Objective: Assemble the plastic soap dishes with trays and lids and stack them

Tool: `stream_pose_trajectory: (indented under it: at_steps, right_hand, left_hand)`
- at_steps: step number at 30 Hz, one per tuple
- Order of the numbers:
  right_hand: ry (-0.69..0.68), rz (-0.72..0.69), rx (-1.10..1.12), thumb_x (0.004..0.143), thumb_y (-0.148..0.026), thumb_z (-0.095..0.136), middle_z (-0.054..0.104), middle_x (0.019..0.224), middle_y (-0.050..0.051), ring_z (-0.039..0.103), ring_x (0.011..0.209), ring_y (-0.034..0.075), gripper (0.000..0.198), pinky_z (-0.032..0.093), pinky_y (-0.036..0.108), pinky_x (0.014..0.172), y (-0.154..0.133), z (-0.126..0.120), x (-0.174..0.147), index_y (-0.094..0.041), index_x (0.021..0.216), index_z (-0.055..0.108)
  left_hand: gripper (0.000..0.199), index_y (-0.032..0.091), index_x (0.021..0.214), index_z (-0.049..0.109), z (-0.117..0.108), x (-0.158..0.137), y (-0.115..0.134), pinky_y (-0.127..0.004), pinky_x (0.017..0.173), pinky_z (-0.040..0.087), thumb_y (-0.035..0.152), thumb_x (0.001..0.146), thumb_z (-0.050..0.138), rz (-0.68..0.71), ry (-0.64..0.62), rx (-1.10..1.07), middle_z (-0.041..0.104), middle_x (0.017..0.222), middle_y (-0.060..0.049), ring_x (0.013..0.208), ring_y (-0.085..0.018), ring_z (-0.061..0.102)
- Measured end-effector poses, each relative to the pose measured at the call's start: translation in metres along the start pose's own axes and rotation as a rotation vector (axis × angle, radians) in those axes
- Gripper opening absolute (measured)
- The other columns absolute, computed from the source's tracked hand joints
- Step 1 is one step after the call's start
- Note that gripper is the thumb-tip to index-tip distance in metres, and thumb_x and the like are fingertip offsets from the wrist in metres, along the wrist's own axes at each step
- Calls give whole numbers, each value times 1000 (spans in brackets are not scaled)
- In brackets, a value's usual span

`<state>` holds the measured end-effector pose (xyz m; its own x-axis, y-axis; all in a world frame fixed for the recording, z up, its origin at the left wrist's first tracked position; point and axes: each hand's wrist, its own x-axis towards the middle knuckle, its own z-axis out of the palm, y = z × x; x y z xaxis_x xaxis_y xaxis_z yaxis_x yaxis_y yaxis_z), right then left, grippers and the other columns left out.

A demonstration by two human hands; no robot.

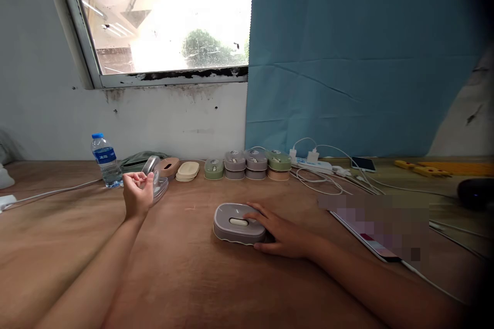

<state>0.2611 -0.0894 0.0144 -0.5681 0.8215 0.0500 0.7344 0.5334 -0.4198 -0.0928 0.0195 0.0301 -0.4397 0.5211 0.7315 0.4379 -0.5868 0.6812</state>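
My right grip (pixel 283 234) rests, unclenched, on the right end of the grey box (pixel 231 233), long axis sideways; my left grip (pixel 137 196), farther off, pinches something clear (pixel 156 178).

Glare bleaches much of the window (pixel 165 15), the table (pixel 181 272) lies dimmer, and the right edge blackens.

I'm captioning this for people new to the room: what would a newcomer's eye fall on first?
Likely the bright window at upper left, beside the big blue sheet covering much of the upper right. Next comes the grey box toward the middle of the wooden table, with the right hand on it.
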Motion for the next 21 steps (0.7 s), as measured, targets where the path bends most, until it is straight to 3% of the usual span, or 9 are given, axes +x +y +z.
stream_pose_trajectory:
  at_steps: [4, 6, 9, 14, 21]
  right_hand:
    - [2, -11, -11, 74, -46, 53, 14, 142, 7, 26, 126, 26, 64, 28, 37, 99, -2, -2, 0, -26, 130, 30]
    - [5, -2, -11, 73, -47, 54, 15, 142, 8, 26, 126, 26, 66, 28, 37, 99, -1, -1, -1, -25, 130, 30]
    - [9, -2, -15, 72, -49, 54, 15, 142, 10, 25, 126, 27, 69, 27, 38, 100, 0, 0, -1, -23, 130, 29]
    - [84, -45, -54, 69, -48, 57, 16, 142, 12, 20, 128, 27, 77, 23, 40, 103, 4, 2, 0, -19, 132, 25]
    - [411, -153, -89, 64, -43, 64, 26, 133, 15, 27, 124, 31, 87, 29, 45, 100, 3, 10, 3, -19, 133, 17]
  left_hand:
    - [43, 22, 73, 28, 20, -5, 44, -29, 63, 49, 30, 61, 67, -265, -46, -630, 46, 74, 6, 60, -10, 57]
    - [42, 21, 71, 30, 32, -11, 65, -26, 61, 49, 28, 59, 70, -401, -119, -814, 48, 72, 7, 59, -9, 58]
    - [38, 20, 69, 34, 47, -29, 85, -20, 58, 49, 26, 61, 70, -497, -209, -1008, 48, 67, 8, 59, -7, 58]
    - [30, 19, 71, 40, 59, -60, 90, -15, 55, 47, 24, 65, 69, -598, -405, -1152, 50, 68, 7, 58, -5, 57]
    - [31, 20, 72, 40, 60, -80, 89, -19, 59, 48, 27, 65, 69, -701, -525, -1133, 48, 69, 8, 58, -6, 57]
